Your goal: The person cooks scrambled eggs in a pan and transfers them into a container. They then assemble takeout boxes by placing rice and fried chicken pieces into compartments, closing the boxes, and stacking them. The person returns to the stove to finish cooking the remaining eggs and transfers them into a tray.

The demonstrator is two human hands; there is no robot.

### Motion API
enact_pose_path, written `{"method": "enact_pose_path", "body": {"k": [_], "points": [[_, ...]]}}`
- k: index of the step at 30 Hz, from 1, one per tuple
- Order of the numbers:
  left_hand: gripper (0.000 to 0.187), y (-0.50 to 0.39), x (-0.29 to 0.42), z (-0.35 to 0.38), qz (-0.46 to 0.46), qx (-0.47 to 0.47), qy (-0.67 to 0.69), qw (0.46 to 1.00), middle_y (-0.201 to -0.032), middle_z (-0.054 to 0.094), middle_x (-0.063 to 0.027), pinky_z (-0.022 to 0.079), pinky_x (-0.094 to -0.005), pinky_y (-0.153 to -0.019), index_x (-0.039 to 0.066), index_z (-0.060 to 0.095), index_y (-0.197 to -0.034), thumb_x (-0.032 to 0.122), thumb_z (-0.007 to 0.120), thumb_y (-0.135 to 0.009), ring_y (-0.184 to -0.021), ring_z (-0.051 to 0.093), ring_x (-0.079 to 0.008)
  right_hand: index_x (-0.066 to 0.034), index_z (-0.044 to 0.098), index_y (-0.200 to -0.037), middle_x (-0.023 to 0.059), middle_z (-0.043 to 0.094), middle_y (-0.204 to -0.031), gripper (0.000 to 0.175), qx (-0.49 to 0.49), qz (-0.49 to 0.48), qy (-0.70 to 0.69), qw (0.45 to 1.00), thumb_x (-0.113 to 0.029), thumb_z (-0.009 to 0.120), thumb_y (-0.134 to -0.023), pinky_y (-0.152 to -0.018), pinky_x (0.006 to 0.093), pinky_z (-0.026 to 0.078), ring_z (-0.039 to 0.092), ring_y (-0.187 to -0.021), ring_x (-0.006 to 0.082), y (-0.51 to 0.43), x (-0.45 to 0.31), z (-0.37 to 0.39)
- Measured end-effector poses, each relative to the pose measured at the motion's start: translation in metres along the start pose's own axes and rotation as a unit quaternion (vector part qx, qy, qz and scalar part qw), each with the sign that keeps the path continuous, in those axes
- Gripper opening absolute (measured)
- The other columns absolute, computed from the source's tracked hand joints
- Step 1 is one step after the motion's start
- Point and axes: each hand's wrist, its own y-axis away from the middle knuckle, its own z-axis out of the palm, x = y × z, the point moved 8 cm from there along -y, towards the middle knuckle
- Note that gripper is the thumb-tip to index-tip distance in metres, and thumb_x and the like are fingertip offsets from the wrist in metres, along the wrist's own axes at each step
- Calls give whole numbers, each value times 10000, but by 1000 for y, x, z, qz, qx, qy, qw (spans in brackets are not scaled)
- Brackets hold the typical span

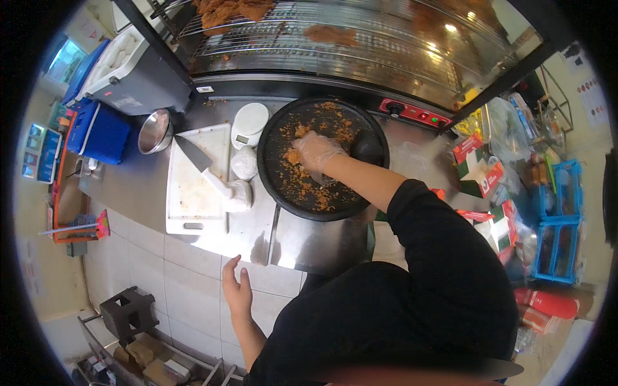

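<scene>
My right hand (316, 152), in a clear plastic glove, reaches into a large round black stone mortar (323, 212) strewn with orange-brown fried crumbs (309, 186). Its fingertips are at a clump of crumbs; whether they grip any is hidden. A dark rounded stone pestle head (366, 146) lies at the mortar's right side. My left hand (237, 289) is bare, held over the floor before the counter, fingers apart and empty. Left of the mortar, a knife (194, 153) rests on a white cutting board (198, 193), its handle wrapped in white plastic. A white digital scale (250, 120) stands behind.
A heated glass display cabinet (314, 79) with fried pieces on racks spans the back. A metal bowl (155, 131), a blue cooler (99, 132) and a grey cool box (140, 82) stand left. Red and white cartons (480, 166) and blue baskets (557, 222) are right.
</scene>
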Motion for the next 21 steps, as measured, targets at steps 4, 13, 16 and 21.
{"method": "enact_pose_path", "body": {"k": [4,13,16,21], "points": [[310,-8,72,18,169,-30,-10,985,-1142,591,-157,392,-382,-975,24,568,-1148,35,531,-841,-1106,531,-321,4,612,-1008,230,656,-847,345,79,3,-187,979,-193,582,-726,-767,416,513,652,-836,323,12,25,-16],[343,106,283,203,433,-275,30,858,-1128,600,-148,394,-405,-955,36,585,-1096,21,582,-753,-1085,536,-334,-67,552,-965,5,565,-758,318,170,-87,-677,711,-114,676,-676,-504,241,406,505,-583,82,289,204,-55],[376,193,337,297,529,-379,39,758,-1102,604,-128,403,-428,-947,58,587,-1106,48,623,-732,-1081,539,-323,-80,538,-933,18,561,-787,343,212,-28,-640,738,-118,675,-621,-513,229,390,514,-628,79,437,286,-34],[360,302,412,443,679,-323,-34,658,-1121,589,-130,409,-437,-944,63,584,-1126,115,594,-769,-1087,532,-324,-71,564,-964,9,504,-637,276,67,170,-704,686,-88,638,-699,-475,278,387,476,-535,122,556,398,99]]}}
